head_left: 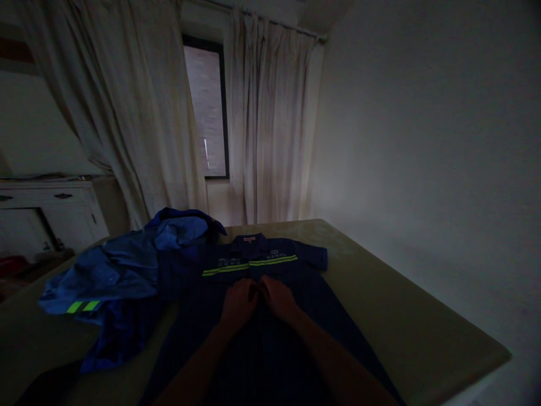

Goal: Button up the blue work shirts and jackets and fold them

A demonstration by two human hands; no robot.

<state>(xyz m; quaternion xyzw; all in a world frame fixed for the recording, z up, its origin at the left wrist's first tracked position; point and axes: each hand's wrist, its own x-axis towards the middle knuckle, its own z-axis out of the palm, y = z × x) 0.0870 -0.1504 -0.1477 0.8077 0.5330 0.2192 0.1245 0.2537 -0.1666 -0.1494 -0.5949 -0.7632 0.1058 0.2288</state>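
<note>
A dark navy short-sleeved work shirt lies spread out, front up, with its collar at the far end. Yellow-green reflective stripes cross its chest, below some pale lettering. My left hand and my right hand meet at the middle of the shirt front, just below the stripes. Fingers of both hands are curled and pinched at the front opening, on the shirt's fabric. My fingertips are dim, so the exact bit of cloth between them is hard to see.
Left of the shirt, a heap of blue work clothes with reflective strips lies on the greenish table. A white wall runs along the right. Curtains and a window are behind; a white cabinet stands at left.
</note>
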